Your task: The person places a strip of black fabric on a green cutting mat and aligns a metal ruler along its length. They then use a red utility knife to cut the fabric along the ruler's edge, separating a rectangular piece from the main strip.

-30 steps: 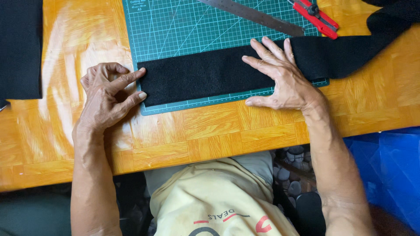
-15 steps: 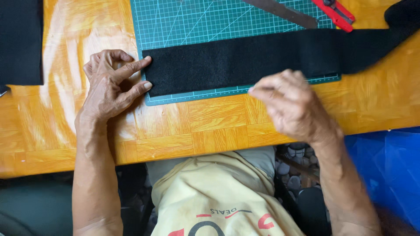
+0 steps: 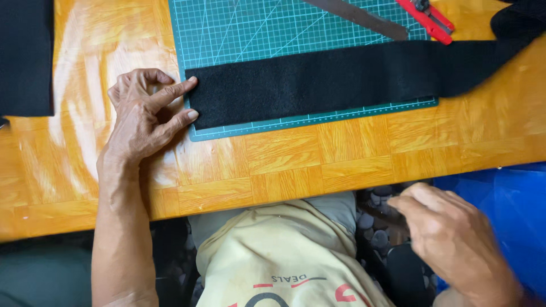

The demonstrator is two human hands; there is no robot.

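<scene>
From my feed, both forearms are bare, with no sleeves, watches or rings on the left hand (image 3: pixel 149 116) or the right hand (image 3: pixel 455 241). I see veins and creased knuckles. The torso wears a pale yellowish shirt (image 3: pixel 278 261) with red and dark printing, slightly soiled.

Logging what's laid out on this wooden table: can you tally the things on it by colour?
Black: 2, the fabric strip that the left hand touches at its end, and a second fabric piece at the table's left edge
Green: 1, the cutting mat
Grey: 1, the metal ruler
Red: 1, a red-handled tool
Total: 5
</scene>
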